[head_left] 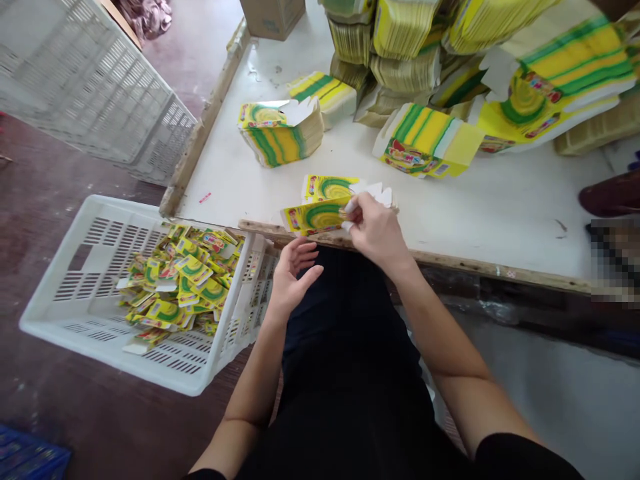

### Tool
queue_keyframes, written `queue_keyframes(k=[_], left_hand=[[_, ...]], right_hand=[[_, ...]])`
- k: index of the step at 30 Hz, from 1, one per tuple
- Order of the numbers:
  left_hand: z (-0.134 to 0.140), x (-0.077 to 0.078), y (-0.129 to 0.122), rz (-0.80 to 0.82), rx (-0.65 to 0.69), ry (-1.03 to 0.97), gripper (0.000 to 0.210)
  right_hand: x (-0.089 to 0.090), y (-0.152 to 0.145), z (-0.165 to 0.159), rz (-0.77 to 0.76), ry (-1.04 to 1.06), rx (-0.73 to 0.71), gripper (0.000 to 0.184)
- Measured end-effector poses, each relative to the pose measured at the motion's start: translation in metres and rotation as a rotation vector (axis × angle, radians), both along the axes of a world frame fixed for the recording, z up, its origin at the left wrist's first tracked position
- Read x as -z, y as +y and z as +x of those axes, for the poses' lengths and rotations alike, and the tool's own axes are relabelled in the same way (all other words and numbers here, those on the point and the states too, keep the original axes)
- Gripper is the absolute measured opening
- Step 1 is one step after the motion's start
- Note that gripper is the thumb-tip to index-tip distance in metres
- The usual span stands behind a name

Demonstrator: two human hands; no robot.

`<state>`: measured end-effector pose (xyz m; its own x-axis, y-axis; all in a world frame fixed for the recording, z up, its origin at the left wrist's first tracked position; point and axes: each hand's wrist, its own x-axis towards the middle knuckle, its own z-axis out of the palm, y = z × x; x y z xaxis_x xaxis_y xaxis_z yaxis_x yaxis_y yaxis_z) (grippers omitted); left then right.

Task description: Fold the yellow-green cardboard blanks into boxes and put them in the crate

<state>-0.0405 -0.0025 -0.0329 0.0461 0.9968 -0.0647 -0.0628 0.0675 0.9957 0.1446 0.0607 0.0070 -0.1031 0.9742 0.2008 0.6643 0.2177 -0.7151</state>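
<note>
My right hand (377, 230) pinches a flat yellow and green printed carton (320, 217) by its right end, over the table's front edge. Just behind it, more flat cartons (330, 187) lie in a small pile on the tabletop. My left hand (295, 273) is below the carton's left end with its fingers apart, holding nothing. To its left, a white plastic crate (125, 360) contains many yellow and green cartons (195, 270) lying in a jumble.
Carton bundles (285, 137) stand on the white table (480, 220), with tall stacks (405, 33) at the back. A wooden strip (500, 268) edges the table. White crates (90, 87) stand at far left, a brown cardboard box (274, 17) at the back, a dark red cylinder (610, 193) at right.
</note>
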Motion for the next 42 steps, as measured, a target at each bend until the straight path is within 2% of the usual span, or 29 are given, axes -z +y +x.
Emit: queue_keyframes(k=[2, 4, 6, 8, 11, 16, 18, 21, 23, 28, 32, 37, 40, 42], left_hand=[[0.008, 0.002, 0.002, 0.018, -0.088, -0.221, 0.056], [0.012, 0.002, 0.006, 0.051, -0.236, -0.402, 0.042], [0.014, 0.002, 0.008, 0.083, -0.379, -0.493, 0.038], [0.015, 0.001, 0.01, 0.102, -0.448, -0.516, 0.042], [0.02, -0.002, 0.009, 0.073, -0.408, -0.518, 0.036], [0.031, -0.01, 0.002, 0.042, -0.234, -0.403, 0.05], [0.033, -0.013, 0.001, 0.084, -0.254, -0.341, 0.051], [0.033, -0.016, 0.001, 0.175, -0.321, -0.278, 0.048], [0.034, -0.019, 0.001, 0.202, -0.336, -0.279, 0.046], [0.033, -0.024, 0.002, 0.14, -0.296, -0.422, 0.042], [0.029, -0.021, 0.005, 0.104, -0.289, -0.54, 0.054], [0.025, -0.011, 0.003, 0.1, -0.303, -0.406, 0.072], [0.021, -0.01, 0.002, 0.074, -0.169, -0.318, 0.077], [0.019, -0.011, 0.003, 0.075, -0.122, -0.253, 0.07]], right_hand=[[-0.002, -0.02, -0.007, -0.033, 0.126, -0.055, 0.012], [-0.001, -0.036, -0.014, -0.084, 0.247, -0.082, 0.012], [0.003, -0.046, -0.018, -0.141, 0.371, -0.057, 0.011], [0.006, -0.051, -0.022, -0.196, 0.493, 0.001, 0.012], [0.011, -0.055, -0.029, -0.277, 0.641, 0.036, 0.016], [0.013, -0.066, -0.039, -0.375, 0.72, -0.034, 0.019], [0.012, -0.07, -0.039, -0.427, 0.82, -0.06, 0.02], [0.01, -0.072, -0.037, -0.51, 1.039, -0.171, 0.023], [0.01, -0.072, -0.037, -0.532, 1.107, -0.227, 0.026], [0.01, -0.077, -0.044, -0.525, 1.047, -0.287, 0.024], [0.012, -0.085, -0.054, -0.551, 0.994, -0.29, 0.032], [0.02, -0.082, -0.053, -0.566, 0.978, -0.262, 0.05], [0.023, -0.077, -0.043, -0.498, 0.963, -0.191, 0.044], [0.021, -0.076, -0.036, -0.454, 0.937, -0.154, 0.037]])
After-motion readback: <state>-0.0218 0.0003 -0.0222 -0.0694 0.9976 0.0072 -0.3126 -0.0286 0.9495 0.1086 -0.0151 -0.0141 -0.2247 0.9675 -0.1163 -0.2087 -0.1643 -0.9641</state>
